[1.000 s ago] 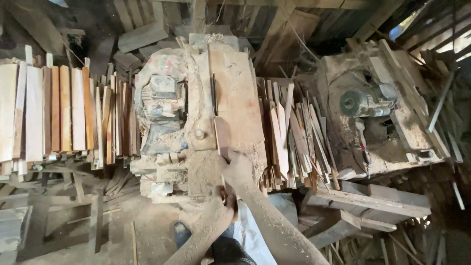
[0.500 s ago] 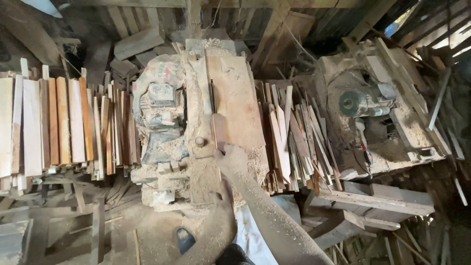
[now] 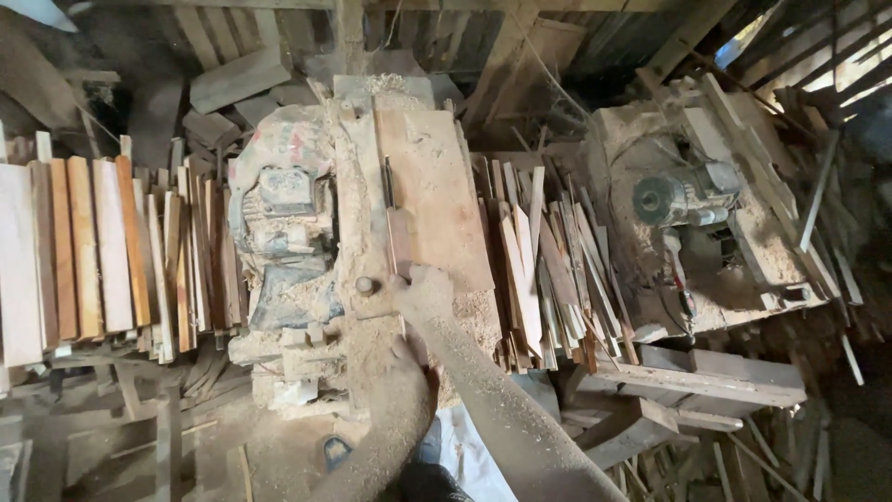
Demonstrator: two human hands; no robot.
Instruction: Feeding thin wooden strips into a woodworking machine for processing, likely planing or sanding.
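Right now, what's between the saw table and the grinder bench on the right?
Head view: a heap of thin wood strips fills the gap between the saw table and the grinder bench.

Right arm: bare, coated in pale dust, entering from the bottom edge and running diagonally up and to the left, nearly straight at the elbow. Right hand: back of the hand facing up, wrist level, fingers curled downward and out of view beneath the knuckles; whether they clasp anything cannot be told. Left arm: bare, likewise dusted, rising from the bottom edge just left of the right arm, shorter in reach. Left hand: palm down, fingers bent, sitting close behind and below the right hand, near the right forearm.
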